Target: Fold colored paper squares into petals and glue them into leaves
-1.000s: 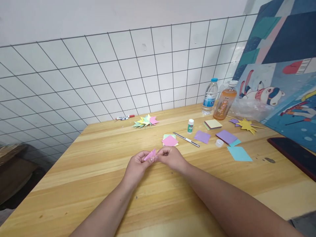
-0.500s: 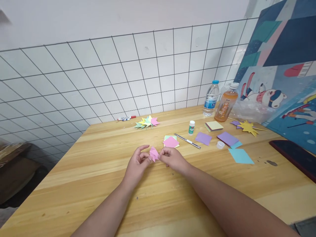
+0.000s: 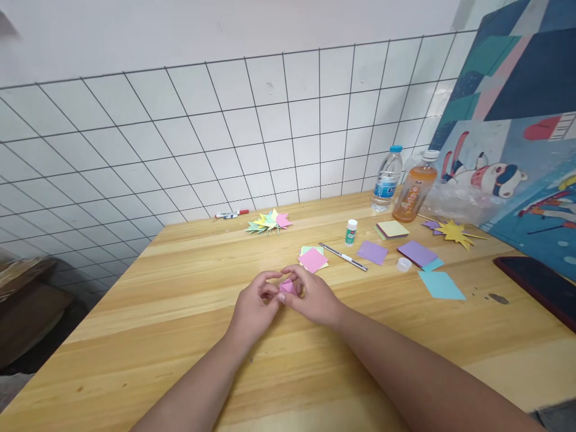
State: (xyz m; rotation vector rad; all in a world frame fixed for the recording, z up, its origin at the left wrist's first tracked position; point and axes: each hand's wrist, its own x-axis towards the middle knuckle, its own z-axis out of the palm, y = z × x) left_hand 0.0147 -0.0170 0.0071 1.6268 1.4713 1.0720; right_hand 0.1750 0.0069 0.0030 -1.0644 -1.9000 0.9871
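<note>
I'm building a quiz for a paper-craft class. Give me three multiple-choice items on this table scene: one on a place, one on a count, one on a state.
1. Where does the glue bottle stand?
A. Left of the marker
B. Between the metal knife and the yellow pad
C. On the blue sheet

2. How many drink bottles stand by the wall?
A. One
B. Two
C. Four

3. How is the pink folded paper?
A. Pinched between both hands
B. Lying flat, untouched
C. Under a bottle

Answers: 1 B, knife left, pad right. 2 B, water bottle and orange bottle. 3 A, left hand and right hand grip it.
</note>
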